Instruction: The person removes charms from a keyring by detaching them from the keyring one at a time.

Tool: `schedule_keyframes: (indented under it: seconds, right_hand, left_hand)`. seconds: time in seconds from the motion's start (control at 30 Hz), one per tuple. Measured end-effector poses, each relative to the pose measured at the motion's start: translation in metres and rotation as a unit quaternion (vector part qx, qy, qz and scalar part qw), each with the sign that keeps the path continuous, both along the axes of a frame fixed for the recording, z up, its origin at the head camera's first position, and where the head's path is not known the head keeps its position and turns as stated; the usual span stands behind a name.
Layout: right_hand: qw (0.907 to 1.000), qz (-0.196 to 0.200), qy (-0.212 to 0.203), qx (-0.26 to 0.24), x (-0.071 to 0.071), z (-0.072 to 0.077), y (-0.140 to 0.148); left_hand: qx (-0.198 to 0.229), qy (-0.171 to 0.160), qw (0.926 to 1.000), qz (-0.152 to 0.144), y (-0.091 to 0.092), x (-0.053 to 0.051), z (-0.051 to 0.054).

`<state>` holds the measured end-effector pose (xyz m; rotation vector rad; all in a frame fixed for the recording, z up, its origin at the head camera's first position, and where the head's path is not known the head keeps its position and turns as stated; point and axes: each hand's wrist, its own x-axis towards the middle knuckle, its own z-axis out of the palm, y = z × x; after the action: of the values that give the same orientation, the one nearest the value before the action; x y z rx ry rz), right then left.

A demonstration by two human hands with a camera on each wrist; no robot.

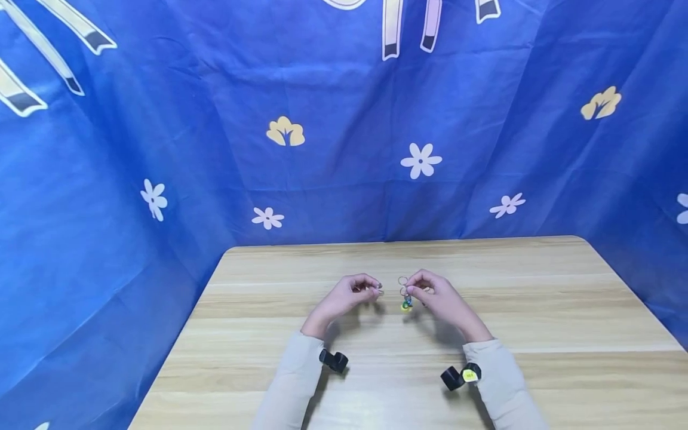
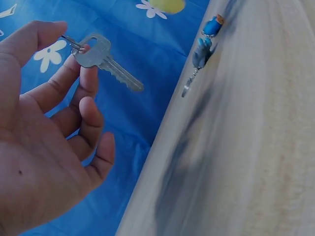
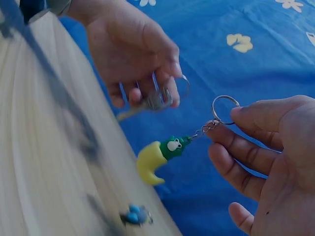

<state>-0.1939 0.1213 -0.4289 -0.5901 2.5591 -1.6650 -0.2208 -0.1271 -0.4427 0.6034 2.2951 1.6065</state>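
Observation:
My left hand (image 1: 346, 295) pinches a small metal key ring between thumb and fingertips. From it a silver key (image 2: 115, 64) points away from the palm in the left wrist view. Facing it, my right hand (image 1: 438, 295) pinches a metal split ring (image 3: 215, 109). A short chain joins that ring to a yellow and green figure charm (image 3: 153, 160), which hangs clear of the fingers. The two hands are a short gap apart, above the wooden table (image 1: 408, 334). In the right wrist view the left hand's key looks blurred.
A small blue and grey charm (image 3: 135, 215) lies on the tabletop. The left wrist view shows a grey figure charm (image 2: 201, 53) with a chain, beside a blue charm (image 2: 212, 26). Blue patterned cloth (image 1: 344, 179) hangs along the back and sides.

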Motion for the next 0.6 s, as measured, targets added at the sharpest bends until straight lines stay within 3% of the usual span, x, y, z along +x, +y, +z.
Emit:
schedule_keyframes:
  seconds: [0.3,0.6]
  right_hand:
    - [0.9985,-0.037,0.000,0.041,-0.007,-0.008,0.032]
    - [0.9974,-0.041,-0.006,0.059,-0.014,-0.019,0.062]
  left_hand:
    - [-0.013,-0.004,0.9999,-0.004,-0.005,-0.006,-0.011]
    - [-0.034,-0.029,0.9990,0.003,-0.007,-0.020,-0.014]
